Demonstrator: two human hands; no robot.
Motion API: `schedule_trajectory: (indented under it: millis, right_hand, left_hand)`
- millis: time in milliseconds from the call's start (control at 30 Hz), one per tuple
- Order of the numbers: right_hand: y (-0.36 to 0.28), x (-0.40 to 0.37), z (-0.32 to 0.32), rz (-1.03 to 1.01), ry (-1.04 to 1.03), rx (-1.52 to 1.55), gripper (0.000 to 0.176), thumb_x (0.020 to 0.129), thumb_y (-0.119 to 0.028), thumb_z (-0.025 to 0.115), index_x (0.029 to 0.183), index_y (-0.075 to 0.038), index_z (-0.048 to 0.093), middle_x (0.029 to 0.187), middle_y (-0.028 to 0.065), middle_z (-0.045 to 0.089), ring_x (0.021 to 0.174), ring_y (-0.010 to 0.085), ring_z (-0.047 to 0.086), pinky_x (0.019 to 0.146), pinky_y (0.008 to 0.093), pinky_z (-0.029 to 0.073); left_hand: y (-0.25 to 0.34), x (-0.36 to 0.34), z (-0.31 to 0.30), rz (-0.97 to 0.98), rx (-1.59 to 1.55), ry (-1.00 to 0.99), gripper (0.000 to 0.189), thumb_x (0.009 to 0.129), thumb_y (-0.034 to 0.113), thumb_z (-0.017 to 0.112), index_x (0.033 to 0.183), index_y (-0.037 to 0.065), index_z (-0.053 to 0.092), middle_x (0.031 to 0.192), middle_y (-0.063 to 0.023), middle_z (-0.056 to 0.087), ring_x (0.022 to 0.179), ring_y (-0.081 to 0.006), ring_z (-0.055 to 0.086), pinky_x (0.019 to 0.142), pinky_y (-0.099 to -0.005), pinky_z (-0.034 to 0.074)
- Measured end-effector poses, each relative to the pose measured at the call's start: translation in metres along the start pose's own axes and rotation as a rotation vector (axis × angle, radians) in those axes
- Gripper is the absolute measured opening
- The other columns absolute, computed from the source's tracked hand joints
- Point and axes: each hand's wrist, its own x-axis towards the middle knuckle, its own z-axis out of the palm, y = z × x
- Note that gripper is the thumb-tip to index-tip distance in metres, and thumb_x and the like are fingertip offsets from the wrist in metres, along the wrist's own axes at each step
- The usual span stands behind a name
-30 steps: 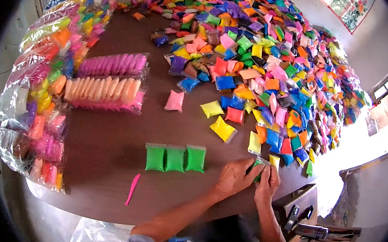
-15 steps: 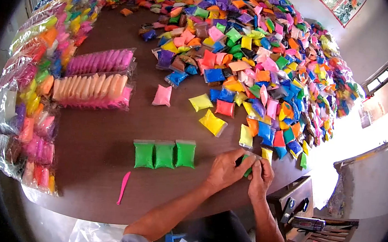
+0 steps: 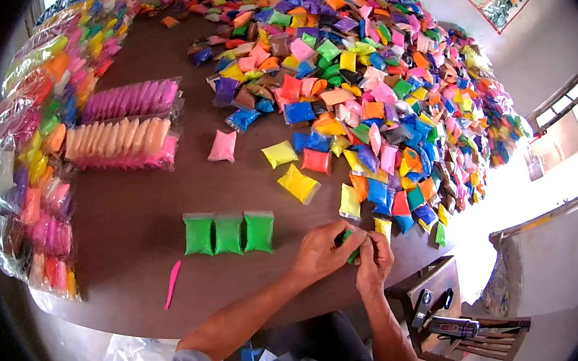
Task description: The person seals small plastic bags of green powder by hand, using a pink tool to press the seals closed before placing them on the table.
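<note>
Fingers of the left hand [image 3: 322, 253] and right hand [image 3: 373, 265] are clamped together on a green packet [image 3: 351, 248], right of the green row [image 3: 228, 236] and about level with it. Most of the packet is hidden; its green shows only in a narrow patch between the two hands. The fingertips crowd close around its upper part, and which of them pinches which edge is too small to tell.

The green row is three clear pouches lying side by side on the table [image 3: 119, 234], each filled with green and topped by a clear strip along its far edge. Beyond the row and to its left are two clear bags: a purple bag [image 3: 131, 101] packed with a line of purple packets, and a peach bag [image 3: 119, 139] lined with peach ones, bright pink showing beneath. Farther left of the row, a bank of bags [image 3: 35, 134] holds packets of many colours behind glossy film. Straight beyond the row lies a pink packet [image 3: 222, 146]; beyond it and rightward, two yellow packets [image 3: 298, 184], then a big pile [image 3: 358, 94] of loose coloured packets. Just nearer than the row's left end lies a pink tool [image 3: 172, 285].
</note>
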Motion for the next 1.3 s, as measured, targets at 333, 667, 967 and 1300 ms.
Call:
schedule_trajectory:
  millis: [333, 667, 967, 1300]
  right_hand:
    - [0.002, 0.002, 0.0, -0.014, 0.018, -0.091, 0.019, 0.106, -0.02, 0.062, 0.107, -0.002, 0.067, 0.084, -0.0026, 0.059, 0.068, 0.004, 0.052, 0.057, 0.0232, 0.042]
    - [-0.004, 0.001, 0.001, 0.032, 0.064, -0.075, 0.019, 0.107, -0.015, 0.057, 0.1, -0.001, 0.067, 0.08, -0.0029, 0.057, 0.075, 0.0066, 0.051, 0.065, 0.0267, 0.044]
    - [0.003, 0.002, 0.004, 0.012, 0.038, -0.053, 0.023, 0.109, -0.017, 0.052, 0.101, 0.001, 0.065, 0.086, -0.0003, 0.059, 0.082, 0.0096, 0.051, 0.071, 0.0288, 0.045]
    - [0.012, 0.003, -0.001, 0.008, 0.103, -0.109, 0.023, 0.11, -0.019, 0.054, 0.105, 0.0, 0.066, 0.086, -0.0004, 0.059, 0.073, 0.0068, 0.05, 0.064, 0.0255, 0.042]
  left_hand:
    - [-0.005, 0.0, 0.0, 0.057, 0.063, 0.057, 0.02, 0.098, 0.022, 0.072, 0.097, 0.002, 0.068, 0.083, -0.023, 0.07, 0.072, -0.0371, 0.072, 0.064, -0.0433, 0.055]
    - [-0.005, -0.002, 0.002, 0.098, 0.189, -0.064, 0.03, 0.099, 0.03, 0.071, 0.103, 0.001, 0.071, 0.084, -0.0239, 0.071, 0.073, -0.0411, 0.072, 0.063, -0.0464, 0.055]
    - [-0.008, -0.003, 0.001, 0.125, 0.155, -0.038, 0.032, 0.1, 0.031, 0.072, 0.099, -0.001, 0.068, 0.081, -0.0271, 0.069, 0.073, -0.0454, 0.07, 0.062, -0.0477, 0.055]
    - [-0.007, -0.004, 0.005, 0.071, 0.157, -0.065, 0.028, 0.099, 0.029, 0.071, 0.102, 0.001, 0.07, 0.086, -0.0257, 0.071, 0.08, -0.0447, 0.072, 0.067, -0.0483, 0.055]
